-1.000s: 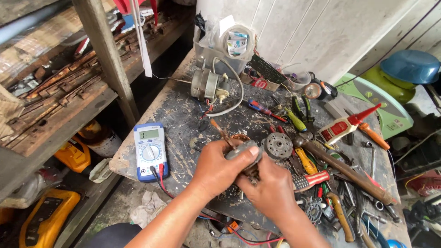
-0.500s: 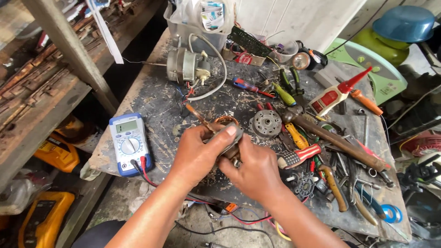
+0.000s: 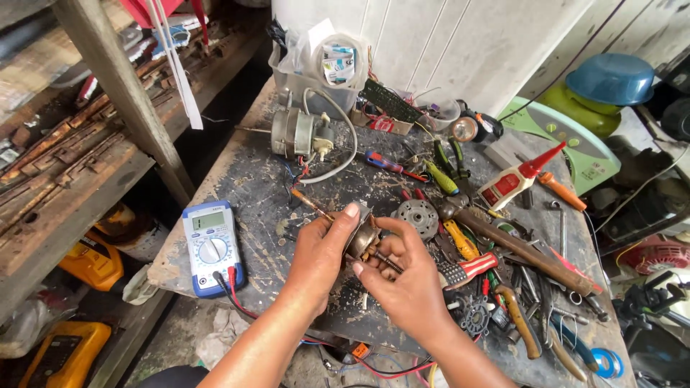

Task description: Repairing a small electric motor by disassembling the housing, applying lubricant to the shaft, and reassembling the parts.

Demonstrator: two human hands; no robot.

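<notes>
motor part [image 3: 363,238], between both hands' grip

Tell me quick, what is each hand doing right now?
Left hand: closed around a small rusty motor part.
Right hand: also closed on the motor part, fingertips at its shaft end.

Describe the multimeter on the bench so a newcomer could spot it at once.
Start at the dark, worn workbench and go to its near left corner, left of the left hand. The multimeter lies flat there: white with blue edging, a round dial, and red and black leads plugged in.
</notes>
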